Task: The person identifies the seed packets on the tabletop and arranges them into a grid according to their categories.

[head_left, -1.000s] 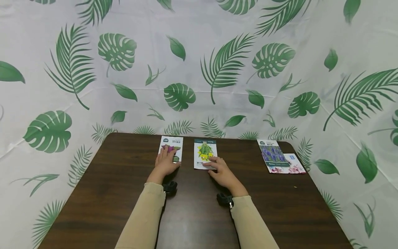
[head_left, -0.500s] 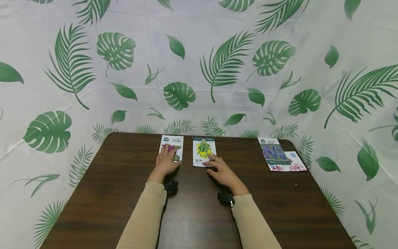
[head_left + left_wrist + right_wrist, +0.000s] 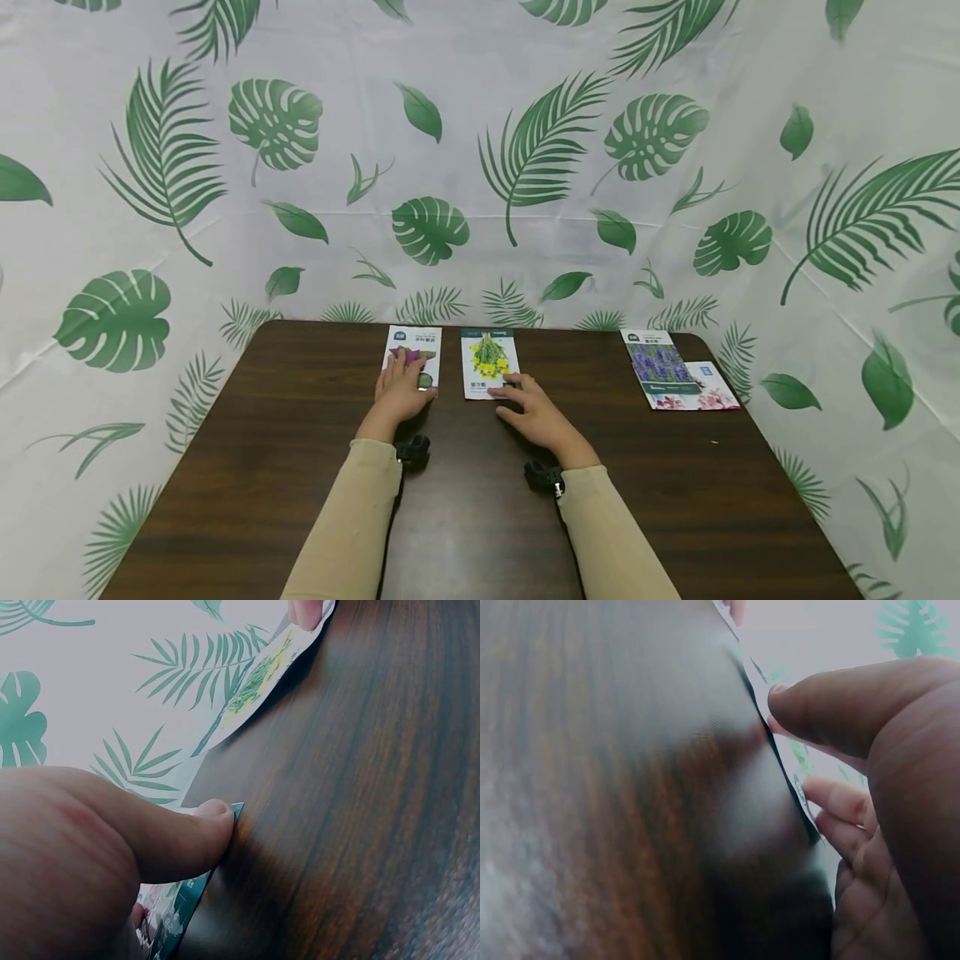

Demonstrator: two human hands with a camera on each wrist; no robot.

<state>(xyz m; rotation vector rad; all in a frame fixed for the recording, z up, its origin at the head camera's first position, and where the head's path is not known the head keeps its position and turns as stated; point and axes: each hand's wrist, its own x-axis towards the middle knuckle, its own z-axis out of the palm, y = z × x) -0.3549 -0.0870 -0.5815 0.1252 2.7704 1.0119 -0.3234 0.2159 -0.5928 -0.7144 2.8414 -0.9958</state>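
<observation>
Two seed packets lie flat, side by side and just apart, near the far edge of a dark wooden table [image 3: 300,467]. The packet with the purple picture [image 3: 415,346] lies to the left; the left hand [image 3: 401,392] rests on its near half, fingers straight and close together, palm down. In the left wrist view the thumb [image 3: 176,840] presses against the packet's right edge at the near corner. The packet with the yellow flowers [image 3: 489,360] lies to the right; the right hand [image 3: 528,412] touches its near edge with extended fingertips, fingers loosely spread. In the right wrist view the thumb [image 3: 825,712] sits over the packet's edge while the other fingers [image 3: 840,802] lie on its other side; whether they pinch it cannot be told, as the view is blurred.

Well apart, at the table's far right corner, lies a packet with a lavender picture [image 3: 660,367], overlapping a packet with pink flowers [image 3: 708,396]. Both forearms wear beige sleeves [image 3: 345,517]. A white backdrop printed with green leaves [image 3: 480,167] surrounds the table on three sides.
</observation>
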